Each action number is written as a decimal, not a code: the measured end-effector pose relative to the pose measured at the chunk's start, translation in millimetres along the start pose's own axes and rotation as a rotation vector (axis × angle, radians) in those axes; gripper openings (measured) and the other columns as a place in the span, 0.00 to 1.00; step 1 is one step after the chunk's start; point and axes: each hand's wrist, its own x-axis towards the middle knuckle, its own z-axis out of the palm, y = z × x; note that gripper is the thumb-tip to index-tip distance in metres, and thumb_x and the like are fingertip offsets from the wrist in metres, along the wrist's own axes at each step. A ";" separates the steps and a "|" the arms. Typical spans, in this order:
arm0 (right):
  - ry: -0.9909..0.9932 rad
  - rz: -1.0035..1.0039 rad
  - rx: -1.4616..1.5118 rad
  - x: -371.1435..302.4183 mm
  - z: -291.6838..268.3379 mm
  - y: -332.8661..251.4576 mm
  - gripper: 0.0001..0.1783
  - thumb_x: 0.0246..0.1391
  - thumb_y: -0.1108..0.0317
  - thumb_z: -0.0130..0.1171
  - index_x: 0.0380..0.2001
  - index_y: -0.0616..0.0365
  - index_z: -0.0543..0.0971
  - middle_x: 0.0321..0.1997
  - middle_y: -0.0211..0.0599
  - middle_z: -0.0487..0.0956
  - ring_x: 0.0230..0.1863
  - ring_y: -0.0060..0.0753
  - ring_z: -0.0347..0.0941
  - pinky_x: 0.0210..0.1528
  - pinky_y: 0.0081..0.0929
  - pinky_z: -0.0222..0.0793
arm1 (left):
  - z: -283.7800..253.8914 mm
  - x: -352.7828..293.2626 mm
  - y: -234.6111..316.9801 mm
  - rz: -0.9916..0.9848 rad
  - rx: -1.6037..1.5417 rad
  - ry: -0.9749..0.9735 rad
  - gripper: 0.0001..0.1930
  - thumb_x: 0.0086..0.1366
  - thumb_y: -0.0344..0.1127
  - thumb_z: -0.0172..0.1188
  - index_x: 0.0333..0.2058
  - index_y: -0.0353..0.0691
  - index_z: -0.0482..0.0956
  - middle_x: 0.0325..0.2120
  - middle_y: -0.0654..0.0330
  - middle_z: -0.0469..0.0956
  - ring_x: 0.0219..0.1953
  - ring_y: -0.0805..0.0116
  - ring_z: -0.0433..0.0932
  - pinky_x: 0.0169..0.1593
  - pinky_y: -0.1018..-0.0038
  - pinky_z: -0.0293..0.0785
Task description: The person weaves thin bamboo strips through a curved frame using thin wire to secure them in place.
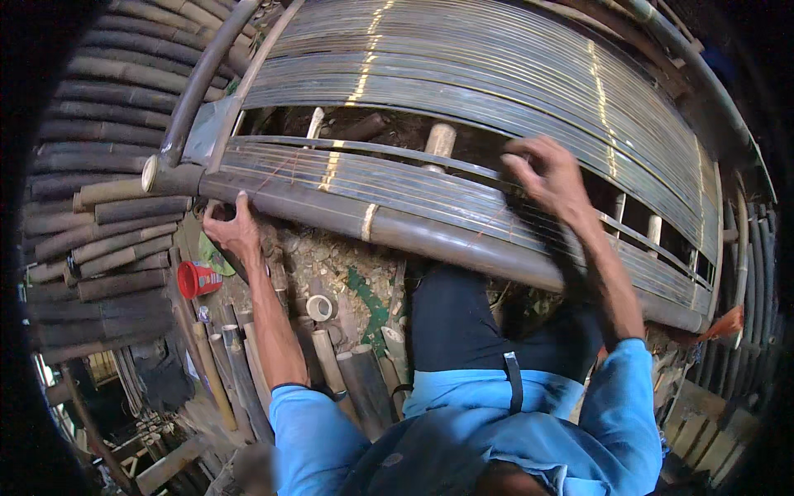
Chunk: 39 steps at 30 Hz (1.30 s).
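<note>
Before me lies a long bamboo frame with a thick dark front pole. Thin slats fill it, tied in rows with pale yellow lashing. A single narrow slat crosses the gap between the far slats and the near band. My left hand is beside the front pole near its left end, thumb and fingers apart, with nothing visible in it. My right hand hovers over the gap and the narrow slat, fingers half bent, slightly blurred. Thin reddish threads lie across the near band.
Dark bamboo poles are stacked at the left. A red cup, a roll of tape and cut bamboo pieces lie on the littered ground near my left forearm. Orange material hangs at the frame's right end.
</note>
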 end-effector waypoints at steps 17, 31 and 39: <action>-0.261 0.074 0.198 153.3 193.2 -64.9 0.17 0.55 0.62 0.57 0.38 0.64 0.85 0.34 0.62 0.83 0.41 0.63 0.81 0.49 0.50 0.75 | -203.0 128.6 -51.5 -0.556 -0.904 -0.581 0.14 0.72 0.36 0.56 0.43 0.28 0.79 0.48 0.49 0.79 0.49 0.59 0.76 0.60 0.63 0.68; -0.403 0.475 0.151 197.6 278.6 -84.8 0.30 0.38 0.67 0.62 0.52 0.55 0.82 0.56 0.58 0.80 0.60 0.60 0.75 0.60 0.47 0.73 | 113.3 83.7 129.2 0.442 0.300 -0.824 0.11 0.54 0.31 0.68 0.38 0.39 0.87 0.37 0.42 0.84 0.44 0.46 0.84 0.50 0.60 0.79; -0.434 0.550 0.142 198.1 268.4 -83.2 0.19 0.40 0.67 0.61 0.37 0.63 0.86 0.47 0.62 0.83 0.53 0.63 0.79 0.54 0.48 0.76 | 152.2 33.3 148.0 0.331 0.363 -0.930 0.15 0.52 0.34 0.66 0.41 0.42 0.85 0.44 0.42 0.83 0.48 0.42 0.82 0.53 0.55 0.78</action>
